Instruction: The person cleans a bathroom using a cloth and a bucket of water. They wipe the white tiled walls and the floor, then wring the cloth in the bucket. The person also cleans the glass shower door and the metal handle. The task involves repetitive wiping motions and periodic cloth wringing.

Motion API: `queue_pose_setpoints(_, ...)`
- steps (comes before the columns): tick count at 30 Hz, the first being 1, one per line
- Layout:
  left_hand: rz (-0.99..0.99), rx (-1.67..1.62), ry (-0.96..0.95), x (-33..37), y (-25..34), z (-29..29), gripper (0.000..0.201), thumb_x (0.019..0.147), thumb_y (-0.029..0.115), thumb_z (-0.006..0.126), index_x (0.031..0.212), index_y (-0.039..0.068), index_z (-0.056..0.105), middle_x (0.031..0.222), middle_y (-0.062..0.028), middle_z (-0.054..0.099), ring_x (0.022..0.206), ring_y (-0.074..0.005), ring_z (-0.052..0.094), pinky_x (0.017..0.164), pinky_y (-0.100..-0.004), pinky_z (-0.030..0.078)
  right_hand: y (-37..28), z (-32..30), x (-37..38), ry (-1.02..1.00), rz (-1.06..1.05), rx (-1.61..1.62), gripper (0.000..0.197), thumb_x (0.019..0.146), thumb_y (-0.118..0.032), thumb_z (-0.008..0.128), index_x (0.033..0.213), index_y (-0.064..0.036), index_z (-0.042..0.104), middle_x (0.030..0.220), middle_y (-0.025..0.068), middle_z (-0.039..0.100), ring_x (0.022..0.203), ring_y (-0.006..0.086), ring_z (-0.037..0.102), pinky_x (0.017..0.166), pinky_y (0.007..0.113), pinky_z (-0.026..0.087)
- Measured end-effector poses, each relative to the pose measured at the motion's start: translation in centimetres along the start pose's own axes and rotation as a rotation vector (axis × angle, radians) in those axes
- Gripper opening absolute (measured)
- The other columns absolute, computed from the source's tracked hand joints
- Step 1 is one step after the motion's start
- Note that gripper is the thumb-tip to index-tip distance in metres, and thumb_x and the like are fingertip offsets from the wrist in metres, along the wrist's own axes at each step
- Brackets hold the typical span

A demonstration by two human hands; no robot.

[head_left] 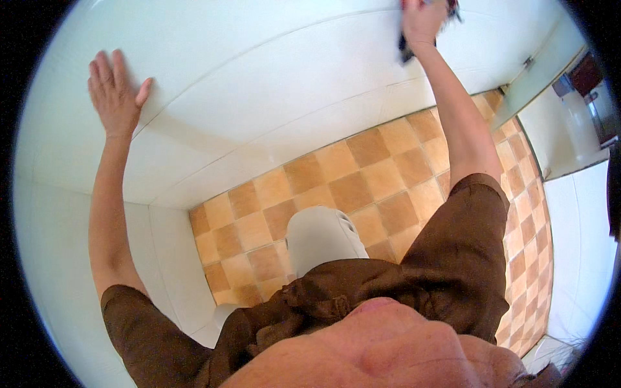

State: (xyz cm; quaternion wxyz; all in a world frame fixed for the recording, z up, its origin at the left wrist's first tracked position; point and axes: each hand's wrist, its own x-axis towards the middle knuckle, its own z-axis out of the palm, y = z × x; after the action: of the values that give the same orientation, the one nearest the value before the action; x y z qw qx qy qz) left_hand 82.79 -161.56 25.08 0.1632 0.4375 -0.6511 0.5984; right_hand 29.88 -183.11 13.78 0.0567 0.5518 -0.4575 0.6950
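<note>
My left hand (115, 94) lies flat against the white tiled wall (213, 84) at the upper left, fingers spread and thumb out to the side. At the top right, my right hand (425, 21) is closed round a dark object (406, 50) with a bit of red showing, held at the same wall. The picture's top edge cuts off part of that hand. Blur and my fingers hide what kind of thing it is. Both arms reach forward, well apart, out of short brown sleeves.
Orange and tan checked tiles cover the floor (349, 165) below. A light grey rounded thing (323, 239) with dark slots stands under me. A pale panel (540, 77) juts out at the right, near a recess with a dark red item (585, 72). White wall tiles (576, 220) line the right.
</note>
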Motion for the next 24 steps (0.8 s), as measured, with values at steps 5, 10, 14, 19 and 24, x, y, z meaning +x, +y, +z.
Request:
queue_pose_setpoints(5, 0.014, -0.058, 0.002, 0.0, 2.8, 1.1, 0.077, 0.094, 0.057, 0.048, 0.151, 0.009, 0.030, 0.158, -0.0162, 0.025, 0.146, -0.0306, 0.023, 0.117, -0.0460, 0.018, -4.3, 3.9, 3.7, -0.169, -0.748, -0.079, 0.075, 0.080, -0.032, 0.068, 0.144, -0.0094, 0.036, 0.148, 0.0208, 0.035, 0.139, 0.0360, 0.032, 0.109, 0.055, 0.024)
queue_pose_setpoints(10, 0.125, -0.119, -0.004, -0.3, 6.2, 3.2, 0.071, 0.097, 0.054, 0.042, 0.148, 0.006, 0.037, 0.155, -0.0184, 0.030, 0.145, -0.0319, 0.025, 0.118, -0.0462, 0.014, -0.6, 1.8, 11.9, 0.068, -0.161, -0.078, 0.057, 0.078, -0.024, 0.064, 0.131, -0.0055, 0.049, 0.133, 0.0220, 0.050, 0.120, 0.0402, 0.047, 0.103, 0.051, 0.030)
queue_pose_setpoints(14, 0.153, -0.011, -0.025, -0.7, 7.3, 5.3, 0.070, 0.098, 0.057, 0.036, 0.143, 0.003, 0.043, 0.152, -0.0230, 0.033, 0.143, -0.0386, 0.028, 0.117, -0.0487, 0.015, 12.9, -2.0, 9.3, 0.107, 0.442, 0.325, 0.046, 0.083, -0.024, 0.061, 0.122, 0.0010, 0.055, 0.116, 0.0189, 0.059, 0.107, 0.0347, 0.054, 0.095, 0.045, 0.039)
queue_pose_setpoints(19, 0.158, 0.006, -0.026, -2.9, 6.9, 6.3, 0.074, 0.098, 0.057, 0.036, 0.139, -0.004, 0.044, 0.149, -0.0312, 0.032, 0.141, -0.0437, 0.028, 0.117, -0.0520, 0.016, 23.2, 0.3, -13.8, 0.314, 0.540, 0.029, 0.050, 0.095, -0.017, 0.049, 0.137, 0.0090, 0.038, 0.135, 0.0242, 0.049, 0.125, 0.0353, 0.046, 0.110, 0.041, 0.031)
queue_pose_setpoints(24, 0.162, 0.022, -0.072, -4.9, 6.3, 6.5, 0.076, 0.097, 0.057, 0.038, 0.142, -0.005, 0.039, 0.150, -0.0330, 0.029, 0.141, -0.0466, 0.025, 0.115, -0.0568, 0.017, 14.6, 3.7, -29.2, 0.109, 1.027, 0.212, 0.061, 0.098, -0.026, 0.049, 0.143, 0.0105, 0.029, 0.146, 0.0256, 0.036, 0.134, 0.0351, 0.036, 0.113, 0.039, 0.025)
